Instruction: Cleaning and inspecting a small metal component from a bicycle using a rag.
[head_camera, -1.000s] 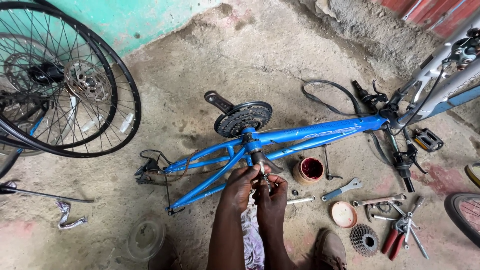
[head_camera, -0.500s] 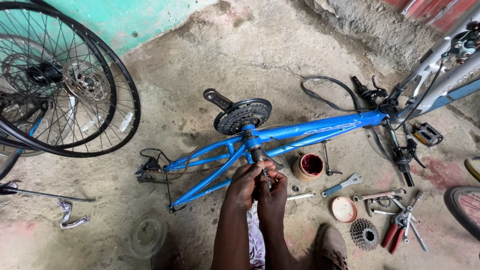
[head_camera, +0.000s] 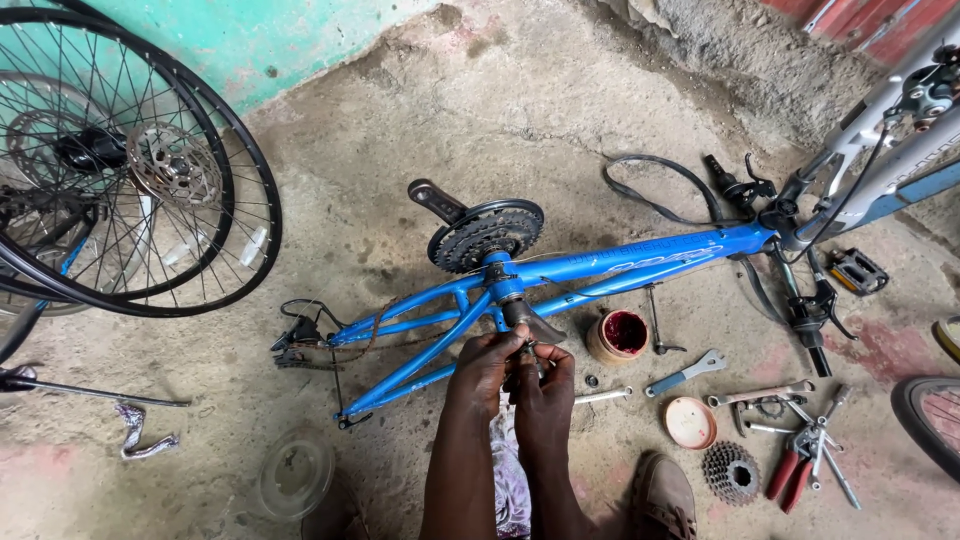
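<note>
Gripping together, your left hand (head_camera: 487, 362) and right hand (head_camera: 545, 385) close on what looks like a small tool at the crank arm (head_camera: 530, 320), just ahead of you. The blue bike frame (head_camera: 600, 265) lies crosswise, left to right.

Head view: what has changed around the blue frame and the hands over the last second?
Very little. Both hands, left and right, stay closed around the crank arm at the blue frame; nothing was taken up or let go. The view drifts slightly. Chainring, red-filled tub, spanner and pliers lie where they were.
</note>
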